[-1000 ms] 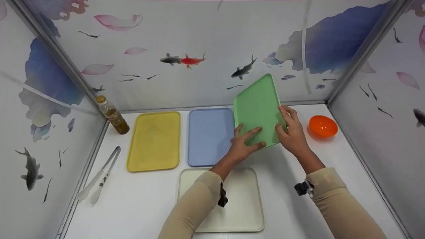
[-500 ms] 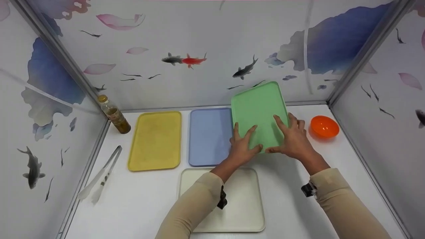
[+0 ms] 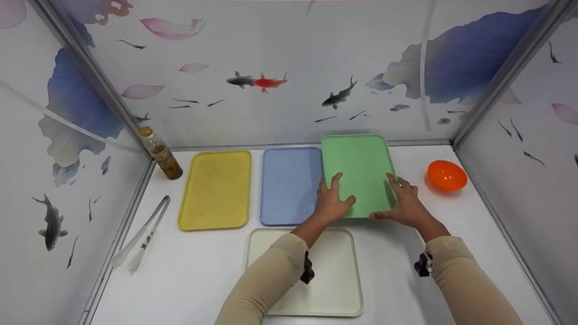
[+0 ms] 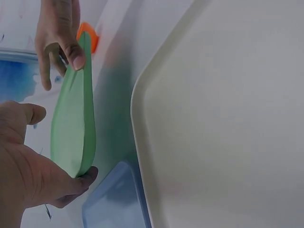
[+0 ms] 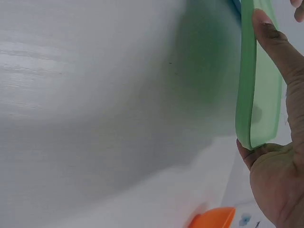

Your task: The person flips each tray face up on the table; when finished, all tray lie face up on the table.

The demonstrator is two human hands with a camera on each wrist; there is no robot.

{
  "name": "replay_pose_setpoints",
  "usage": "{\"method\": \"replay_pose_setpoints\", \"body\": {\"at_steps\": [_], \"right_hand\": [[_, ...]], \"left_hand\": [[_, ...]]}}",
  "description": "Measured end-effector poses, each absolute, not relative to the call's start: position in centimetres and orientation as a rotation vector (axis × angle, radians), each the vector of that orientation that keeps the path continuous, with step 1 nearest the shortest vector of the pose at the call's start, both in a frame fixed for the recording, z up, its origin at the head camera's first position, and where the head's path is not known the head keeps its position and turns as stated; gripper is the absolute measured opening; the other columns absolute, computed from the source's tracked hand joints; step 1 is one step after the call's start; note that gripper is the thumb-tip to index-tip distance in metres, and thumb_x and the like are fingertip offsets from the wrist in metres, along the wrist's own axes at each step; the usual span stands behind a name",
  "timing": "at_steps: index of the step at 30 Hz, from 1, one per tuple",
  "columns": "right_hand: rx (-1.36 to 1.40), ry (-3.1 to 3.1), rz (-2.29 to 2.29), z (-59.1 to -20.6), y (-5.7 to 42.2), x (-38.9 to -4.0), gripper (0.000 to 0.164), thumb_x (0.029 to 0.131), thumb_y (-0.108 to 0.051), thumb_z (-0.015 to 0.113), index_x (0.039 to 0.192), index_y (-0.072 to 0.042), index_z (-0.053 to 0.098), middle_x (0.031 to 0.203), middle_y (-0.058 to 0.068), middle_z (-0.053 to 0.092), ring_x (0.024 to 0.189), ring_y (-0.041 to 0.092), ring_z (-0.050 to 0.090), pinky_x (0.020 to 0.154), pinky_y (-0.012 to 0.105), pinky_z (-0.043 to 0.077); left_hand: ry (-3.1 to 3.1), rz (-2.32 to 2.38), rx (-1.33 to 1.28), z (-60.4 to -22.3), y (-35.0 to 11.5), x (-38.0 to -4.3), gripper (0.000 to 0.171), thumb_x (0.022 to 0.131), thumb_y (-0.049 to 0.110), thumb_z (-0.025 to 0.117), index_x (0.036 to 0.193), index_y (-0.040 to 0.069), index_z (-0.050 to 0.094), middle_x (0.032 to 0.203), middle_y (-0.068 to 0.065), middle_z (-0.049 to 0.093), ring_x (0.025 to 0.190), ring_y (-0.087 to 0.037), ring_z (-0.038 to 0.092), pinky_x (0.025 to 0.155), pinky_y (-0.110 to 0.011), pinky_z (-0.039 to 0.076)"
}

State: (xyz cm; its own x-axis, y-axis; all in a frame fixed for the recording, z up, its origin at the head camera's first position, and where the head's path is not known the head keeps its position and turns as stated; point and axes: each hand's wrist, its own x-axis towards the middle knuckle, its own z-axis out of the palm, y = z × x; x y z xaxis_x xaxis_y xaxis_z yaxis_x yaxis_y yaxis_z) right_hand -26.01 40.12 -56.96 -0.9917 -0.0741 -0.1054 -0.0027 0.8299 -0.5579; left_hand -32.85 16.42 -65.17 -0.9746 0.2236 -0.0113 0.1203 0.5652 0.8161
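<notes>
A green tray [image 3: 361, 169] is held off the white table between both hands, and its shadow falls on the surface below. My left hand [image 3: 332, 198] grips its left edge, with fingers at the underside in the left wrist view. At the near right corner my right hand [image 3: 406, 205] holds it: the thumb lies on the near rim and the other fingers curl beneath the right side. To the left lies a blue tray [image 3: 289, 185], slightly overlapped by the green one. A cream tray [image 4: 223, 114] rests nearer me, partly hidden by the left forearm.
A yellow tray [image 3: 216, 189] lies left of the blue one. Metal tongs [image 3: 143, 232] and an oil bottle [image 3: 162, 155] stand along the left side. An orange bowl [image 3: 447, 175] is at the right. Printed walls enclose the table on three sides.
The green tray has come down from a steep tilt to nearly level, its far edge dropping toward the table. The right hand has shifted from its right edge to the near right corner.
</notes>
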Motion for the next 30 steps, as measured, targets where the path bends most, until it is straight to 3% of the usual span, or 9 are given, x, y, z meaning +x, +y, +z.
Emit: {"method": "replay_pose_setpoints", "body": {"at_steps": [7, 10, 14, 24, 30], "right_hand": [[-0.038, 2.87, -0.862, -58.4, 41.7, -25.4, 0.148, 0.071, -0.064, 0.1, 0.177, -0.006, 0.014, 0.175, 0.039, 0.018, 0.145, 0.056, 0.03, 0.118, 0.075, 0.042], [-0.023, 2.848, -0.845, -58.9, 42.1, -25.1, 0.149, 0.072, -0.067, 0.098, 0.177, -0.005, 0.013, 0.176, 0.04, 0.017, 0.146, 0.056, 0.029, 0.118, 0.075, 0.042], [-0.012, 2.839, -0.84, -59.2, 42.2, -25.1, 0.149, 0.072, -0.067, 0.098, 0.177, -0.005, 0.012, 0.176, 0.04, 0.015, 0.148, 0.057, 0.027, 0.119, 0.076, 0.04], [-0.023, 2.82, -0.812, -59.0, 41.7, -25.4, 0.149, 0.073, -0.066, 0.098, 0.177, -0.003, 0.012, 0.177, 0.041, 0.013, 0.151, 0.059, 0.026, 0.121, 0.077, 0.037], [-0.01, 2.829, -0.777, -59.4, 41.9, -25.3, 0.147, 0.074, -0.067, 0.097, 0.177, -0.004, 0.013, 0.177, 0.04, 0.015, 0.154, 0.061, 0.025, 0.116, 0.083, 0.034]], "left_hand": [[2.498, 1.491, 0.276, -58.1, 15.5, -29.3, 0.074, 0.1, 0.032, 0.073, 0.166, 0.028, 0.04, 0.169, -0.031, 0.037, 0.153, -0.054, 0.042, 0.117, -0.065, 0.046], [2.542, 1.4, 0.272, -56.8, 15.1, -28.5, 0.069, 0.102, 0.032, 0.072, 0.165, 0.032, 0.043, 0.166, -0.022, 0.047, 0.145, -0.049, 0.046, 0.114, -0.064, 0.045], [2.598, 1.259, 0.287, -56.9, 14.7, -28.4, 0.065, 0.104, 0.039, 0.069, 0.165, 0.039, 0.045, 0.167, -0.014, 0.049, 0.141, -0.042, 0.043, 0.113, -0.062, 0.041], [2.606, 1.186, 0.306, -58.2, 14.6, -28.8, 0.066, 0.104, 0.041, 0.067, 0.166, 0.033, 0.046, 0.164, -0.017, 0.054, 0.132, -0.039, 0.044, 0.114, -0.058, 0.038], [2.591, 1.178, 0.313, -58.5, 14.8, -28.8, 0.067, 0.103, 0.041, 0.07, 0.165, 0.035, 0.046, 0.161, -0.019, 0.055, 0.129, -0.037, 0.044, 0.113, -0.057, 0.038]]}}
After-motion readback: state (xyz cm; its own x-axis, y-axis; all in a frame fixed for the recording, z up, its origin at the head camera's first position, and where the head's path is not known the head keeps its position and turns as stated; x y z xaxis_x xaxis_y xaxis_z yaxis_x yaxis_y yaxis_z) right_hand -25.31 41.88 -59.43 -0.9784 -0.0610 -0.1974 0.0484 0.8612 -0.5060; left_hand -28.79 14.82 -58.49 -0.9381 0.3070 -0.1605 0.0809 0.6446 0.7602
